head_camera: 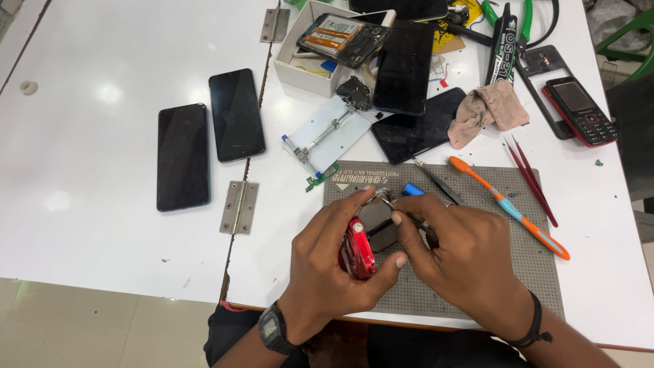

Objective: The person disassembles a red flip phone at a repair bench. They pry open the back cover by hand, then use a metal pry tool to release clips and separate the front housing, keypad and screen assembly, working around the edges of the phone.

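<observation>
I have my left hand wrapped around a small red-cased phone body, gripping it upright on its edge over the grey perforated work mat. My right hand is closed in a pinch on thin metal tweezers, their tips at the top of the phone near its exposed grey inner part; the exact contact point is hidden by my fingers.

As I judge it, the risk is a slip: the phone stands on a narrow edge, so too much sideways push from the tweezers could twist it out of my grip or scratch the inner parts. Any small part lifted free could drop into the mat's holes or roll off toward the near edge of the white tabletop.

The orange-handled toothbrush and the second dark pair of tweezers lie just beside my right hand, close enough for a wrist to knock.
</observation>
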